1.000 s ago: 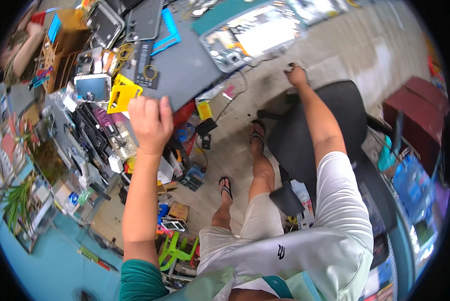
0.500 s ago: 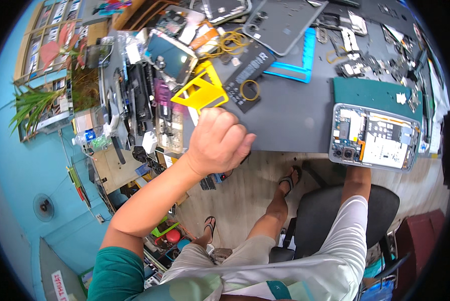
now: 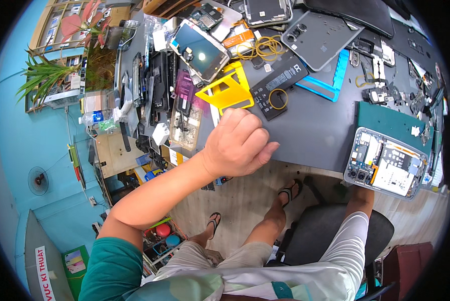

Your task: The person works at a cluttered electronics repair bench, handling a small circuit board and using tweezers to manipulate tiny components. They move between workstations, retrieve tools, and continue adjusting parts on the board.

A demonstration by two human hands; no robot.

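My left hand (image 3: 241,144) is closed in a fist, back upward, over the front edge of the dark grey table. Whatever its curled fingers hold, if anything, is hidden. Just beyond it lies a yellow plastic frame (image 3: 233,89), with a black phone battery (image 3: 280,80) and a rubber band (image 3: 278,99) to the right. At the table's right front, an opened smartphone (image 3: 385,163) shows its circuit board, cameras and white-labelled battery. My right forearm (image 3: 360,199) reaches up to this phone's lower edge. My right hand is hidden behind the phone, so its grip does not show.
A green mat (image 3: 393,120) lies under and behind the opened phone. Farther back are a blue frame (image 3: 335,83), a grey phone back cover (image 3: 318,40), and yellow rubber bands (image 3: 265,48). Phone parts crowd the left side. A black chair (image 3: 320,231) stands below the right arm.
The whole view has shifted, so the table and its things sit farther right and lower. My left fist stays closed near the yellow frame; the opened phone keeps its place by the mat.
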